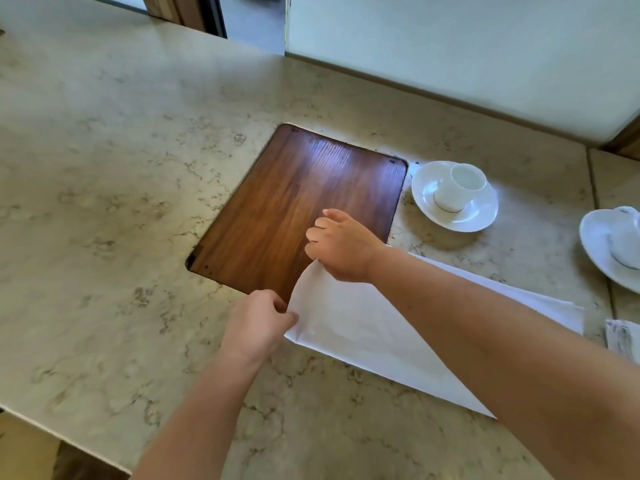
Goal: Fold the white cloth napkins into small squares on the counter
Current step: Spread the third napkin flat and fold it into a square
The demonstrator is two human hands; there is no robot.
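A white cloth napkin (349, 327) lies folded over on the marble counter (114, 188), partly hidden under my right forearm. My right hand (341, 249) pinches its far left corner, raised a little above the wooden panel (277, 209). My left hand (258, 322) pinches the near left corner at the counter's surface. The napkin's left edge runs taut between the two hands. Its right end stretches flat toward the counter's right side.
A dark wooden panel is set flush into the counter behind the hands. A white cup on a saucer (453, 195) stands to its right, and a second cup and saucer (613, 247) sits at the right edge. Another folded white cloth (623, 337) shows at far right. The counter's edge runs along the lower left.
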